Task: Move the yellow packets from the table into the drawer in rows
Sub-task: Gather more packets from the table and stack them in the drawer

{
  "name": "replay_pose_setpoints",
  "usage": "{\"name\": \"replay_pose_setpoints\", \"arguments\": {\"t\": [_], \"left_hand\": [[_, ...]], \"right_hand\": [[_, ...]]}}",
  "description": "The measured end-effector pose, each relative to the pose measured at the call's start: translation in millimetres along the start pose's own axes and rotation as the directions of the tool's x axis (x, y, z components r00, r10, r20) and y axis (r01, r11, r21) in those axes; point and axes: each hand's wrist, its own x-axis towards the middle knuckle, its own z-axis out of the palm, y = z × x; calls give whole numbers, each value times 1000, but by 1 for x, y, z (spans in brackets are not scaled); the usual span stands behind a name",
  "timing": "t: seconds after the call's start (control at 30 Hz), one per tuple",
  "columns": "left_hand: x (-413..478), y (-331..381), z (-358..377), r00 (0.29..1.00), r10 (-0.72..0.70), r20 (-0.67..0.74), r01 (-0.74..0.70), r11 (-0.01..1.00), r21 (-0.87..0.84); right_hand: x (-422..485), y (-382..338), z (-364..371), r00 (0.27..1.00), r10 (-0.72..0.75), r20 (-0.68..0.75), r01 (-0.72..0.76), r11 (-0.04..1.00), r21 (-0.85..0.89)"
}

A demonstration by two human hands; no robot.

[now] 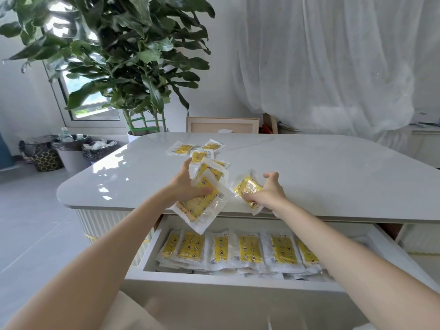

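My left hand (184,184) grips a fanned stack of yellow packets (202,198) in clear wrappers at the table's front edge; the lowest one hangs over the open drawer. My right hand (267,192) is closed on a single yellow packet (246,188) lying on the white tabletop (333,177). Several loose packets (196,150) lie farther back on the table. Below the table edge, the white drawer (214,285) stands pulled out, holding a row of yellow packets (240,250) laid side by side over lower layers.
A large leafy potted plant (133,67) stands behind the table's far left corner. Lined bins (71,151) sit on the floor at left. A framed board (222,125) and white curtain (321,67) are behind the table.
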Motion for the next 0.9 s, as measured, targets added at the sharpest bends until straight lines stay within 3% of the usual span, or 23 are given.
{"name": "replay_pose_setpoints", "arguments": {"t": [0.13, 0.27, 0.47, 0.6, 0.77, 0.9], "left_hand": [[-18, 1, -6, 998, 39, 58, -47, 990, 133], [-44, 0, -16, 967, 44, 251, -103, 968, 227], [-68, -16, -19, 893, -51, 446, -130, 921, 367], [-70, -33, -15, 855, -165, 491, -127, 852, 508], [-77, -37, -9, 768, -306, 563, -10, 873, 488], [-79, -37, -6, 735, -353, 579, 56, 883, 466]], "right_hand": [[-17, -6, -8, 981, -132, 140, 134, 991, -6], [-36, -16, -15, 911, -178, 372, 224, 971, -83], [-52, -12, -24, 748, 32, 662, 208, 937, -280], [-51, 5, -11, 713, 112, 692, 235, 892, -386], [-41, 28, 12, 702, 234, 672, 64, 920, -387], [-26, 35, 36, 754, 258, 603, -72, 946, -316]]}}
